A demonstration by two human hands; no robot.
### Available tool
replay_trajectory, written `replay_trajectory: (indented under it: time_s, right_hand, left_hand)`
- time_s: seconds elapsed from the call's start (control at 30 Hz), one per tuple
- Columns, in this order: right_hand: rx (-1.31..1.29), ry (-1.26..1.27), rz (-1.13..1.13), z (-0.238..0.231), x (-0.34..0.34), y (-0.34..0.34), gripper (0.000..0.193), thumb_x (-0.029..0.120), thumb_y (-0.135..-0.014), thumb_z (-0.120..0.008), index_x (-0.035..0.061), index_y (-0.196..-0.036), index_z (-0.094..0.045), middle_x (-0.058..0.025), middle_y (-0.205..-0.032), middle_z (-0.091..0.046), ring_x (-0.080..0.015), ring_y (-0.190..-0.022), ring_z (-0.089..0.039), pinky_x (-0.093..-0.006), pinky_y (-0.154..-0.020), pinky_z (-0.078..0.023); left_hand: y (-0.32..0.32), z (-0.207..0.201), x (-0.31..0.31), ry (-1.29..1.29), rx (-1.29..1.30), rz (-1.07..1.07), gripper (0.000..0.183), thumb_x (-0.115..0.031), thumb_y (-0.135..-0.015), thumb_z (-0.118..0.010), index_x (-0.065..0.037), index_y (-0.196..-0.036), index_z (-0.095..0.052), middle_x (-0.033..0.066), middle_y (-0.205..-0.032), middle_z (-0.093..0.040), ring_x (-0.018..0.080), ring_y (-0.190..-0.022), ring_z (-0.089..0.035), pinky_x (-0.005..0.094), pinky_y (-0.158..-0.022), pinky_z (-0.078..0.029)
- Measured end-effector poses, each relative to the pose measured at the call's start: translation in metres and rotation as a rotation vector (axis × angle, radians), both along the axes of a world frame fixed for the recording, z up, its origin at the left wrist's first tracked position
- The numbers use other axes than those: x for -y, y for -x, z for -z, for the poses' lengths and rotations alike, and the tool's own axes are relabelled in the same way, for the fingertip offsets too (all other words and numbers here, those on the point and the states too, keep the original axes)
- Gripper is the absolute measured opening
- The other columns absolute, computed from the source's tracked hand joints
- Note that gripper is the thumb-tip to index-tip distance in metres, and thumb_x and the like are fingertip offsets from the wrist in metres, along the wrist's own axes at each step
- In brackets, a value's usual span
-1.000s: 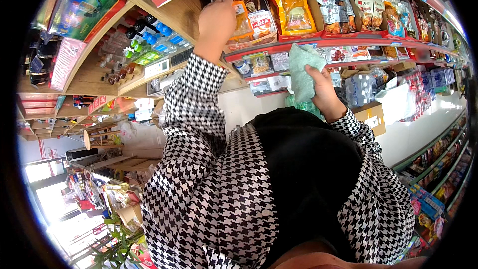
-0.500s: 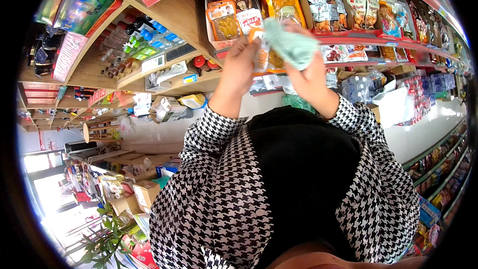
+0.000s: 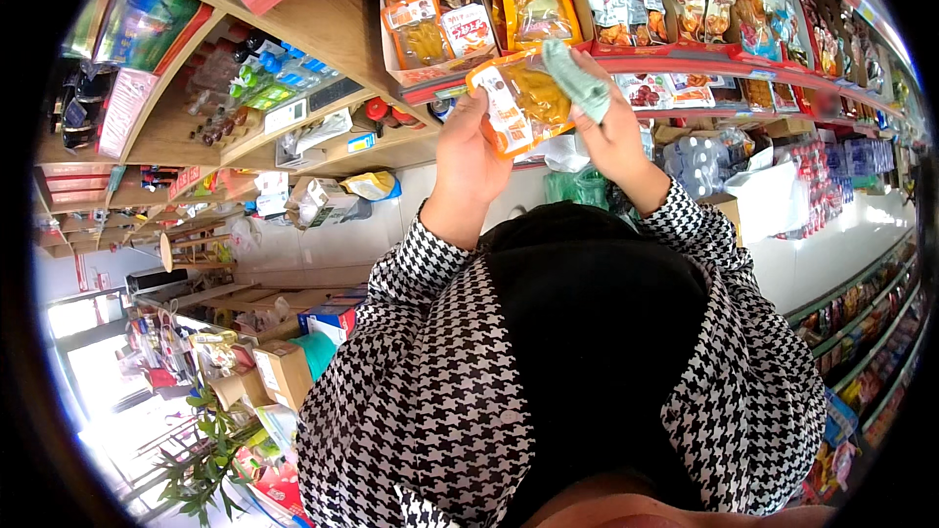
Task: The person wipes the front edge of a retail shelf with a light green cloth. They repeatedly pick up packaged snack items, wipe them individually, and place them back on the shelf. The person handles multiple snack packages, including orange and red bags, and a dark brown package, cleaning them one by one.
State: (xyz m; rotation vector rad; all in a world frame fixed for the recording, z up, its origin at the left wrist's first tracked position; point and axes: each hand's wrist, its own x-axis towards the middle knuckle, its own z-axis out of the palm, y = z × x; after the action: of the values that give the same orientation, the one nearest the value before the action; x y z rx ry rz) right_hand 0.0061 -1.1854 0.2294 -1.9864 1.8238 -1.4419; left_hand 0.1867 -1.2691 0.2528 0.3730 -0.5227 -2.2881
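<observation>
Both hands have come together below the shelf [image 3: 685,64] since a second ago. The left hand [image 3: 469,152] grips an orange packet [image 3: 518,103] at chest height; the right hand [image 3: 611,127] presses a green cloth [image 3: 577,78] against it.

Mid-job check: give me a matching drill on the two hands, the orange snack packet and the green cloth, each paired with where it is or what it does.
1. left hand
2. right hand
3. orange snack packet
4. green cloth

a. lies against the packet's right end
b. held between both hands
c. grips the packet's left side
d. presses the cloth on the packet

Pairs: 1-c, 2-d, 3-b, 4-a
</observation>
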Motion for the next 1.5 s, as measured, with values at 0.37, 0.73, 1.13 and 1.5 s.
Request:
replay_trajectory:
  time_s: [0.37,0.73,1.13,1.5]
  right_hand:
    - [2.023,-0.344,-0.348,0.018,-0.031,0.028,0.053,0.043,-0.100,-0.042,0.0022,-0.134,-0.048,-0.0137,-0.129,-0.059,-0.0285,-0.117,-0.058,-0.0427,-0.104,-0.043]
    - [2.217,-0.387,-0.808,0.021,-0.048,0.008,0.067,0.055,-0.099,-0.034,0.0058,-0.145,-0.037,-0.0152,-0.148,-0.041,-0.0344,-0.133,-0.043,-0.0523,-0.112,-0.029]
    - [2.044,-0.304,-0.524,0.028,-0.079,0.029,0.066,0.053,-0.099,-0.035,0.0077,-0.146,-0.035,-0.0160,-0.145,-0.044,-0.0351,-0.131,-0.044,-0.0507,-0.110,-0.034]
    - [2.015,-0.114,-0.439,0.027,-0.114,0.027,0.068,0.047,-0.096,-0.047,0.0085,-0.149,-0.030,-0.0186,-0.147,-0.039,-0.0393,-0.132,-0.042,-0.0551,-0.110,-0.033]
  left_hand:
    - [0.012,0.025,0.002,0.287,0.292,-0.032,0.018,-0.015,-0.101,-0.049,-0.003,-0.110,-0.058,0.0058,-0.103,-0.066,0.0140,-0.092,-0.063,0.0301,-0.080,-0.052]
    - [0.028,0.034,0.005,1.590,1.179,-0.549,0.018,-0.021,-0.092,-0.060,-0.005,-0.098,-0.058,0.0143,-0.066,-0.062,0.0316,-0.057,-0.062,0.0405,-0.049,-0.047]
    - [0.053,0.011,0.097,1.527,1.126,-0.244,0.023,-0.029,-0.097,-0.053,-0.006,-0.101,-0.058,0.0177,-0.074,-0.063,0.0366,-0.068,-0.062,0.0458,-0.060,-0.048]
    - [0.153,-0.020,0.173,2.173,1.286,-0.272,0.017,-0.022,-0.095,-0.051,-0.013,-0.108,-0.058,0.0139,-0.085,-0.068,0.0338,-0.078,-0.066,0.0447,-0.064,-0.051]
